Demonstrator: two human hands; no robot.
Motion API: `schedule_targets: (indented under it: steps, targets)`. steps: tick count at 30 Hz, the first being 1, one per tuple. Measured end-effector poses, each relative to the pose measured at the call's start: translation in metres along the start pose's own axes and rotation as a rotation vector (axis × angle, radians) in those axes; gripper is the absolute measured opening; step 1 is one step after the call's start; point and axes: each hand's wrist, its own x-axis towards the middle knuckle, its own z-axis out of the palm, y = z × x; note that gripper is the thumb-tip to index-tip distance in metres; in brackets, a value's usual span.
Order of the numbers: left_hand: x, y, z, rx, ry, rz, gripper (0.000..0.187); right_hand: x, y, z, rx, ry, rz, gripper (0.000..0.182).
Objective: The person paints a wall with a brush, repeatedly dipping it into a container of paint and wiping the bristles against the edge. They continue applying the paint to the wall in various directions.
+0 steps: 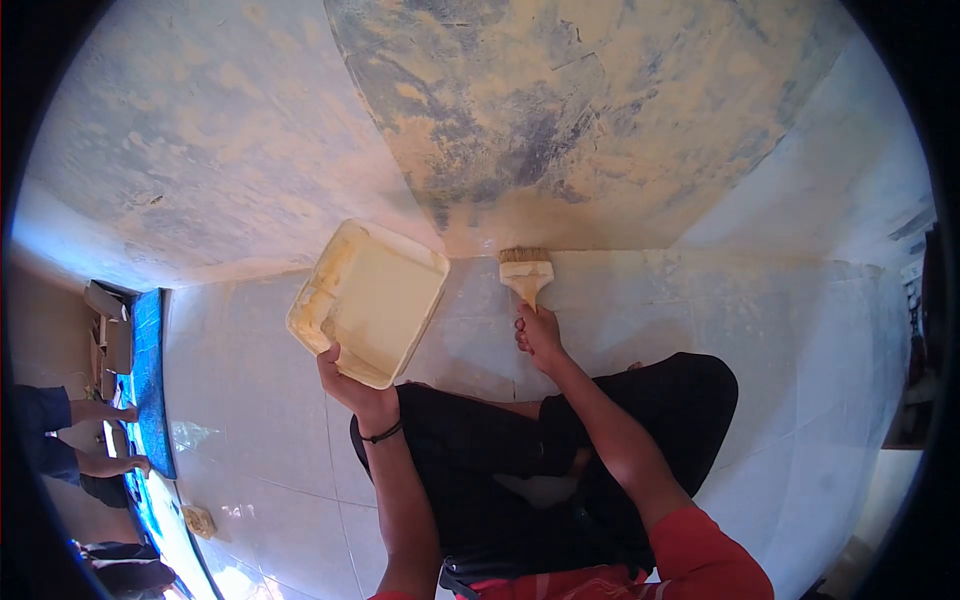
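My left hand [358,390] grips the near corner of a cream-coloured paint tray [400,262], thumb over the rim. Pale yellowish paint [378,300] covers the tray's bottom, with thicker smears along its left wall. My right hand [540,335] is closed around the handle of a wide paintbrush [526,272]. The brush points away from me, its bristles right at the foot of the wall [570,215], where the wall meets the tiled floor. Patchy yellowish coating over grey shows on the wall above.
I sit cross-legged on the tiled floor [250,400]. Another wall [200,180] joins at a corner behind the tray. At the left, a person's legs [100,410] show beside a blue mat [148,380] and cardboard boxes [112,340]. A small yellowish lump [199,521] lies on the floor.
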Motion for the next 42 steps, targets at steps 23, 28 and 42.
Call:
schedule_targets:
  steps: [23,28,42]
  targets:
    - [0.003,-0.002,-0.007,-0.055,-0.003,-0.009,0.045,-0.061,-0.032,0.024,-0.005,-0.072,-0.135,0.019]
    - [0.002,-0.001,-0.003,-0.027,0.021,0.011,0.045,-0.027,-0.008,0.003,0.048,-0.024,0.008,0.015]
    - [0.000,-0.002,-0.002,-0.060,-0.008,-0.025,0.048,-0.015,-0.016,0.000,0.077,0.021,-0.077,0.017]
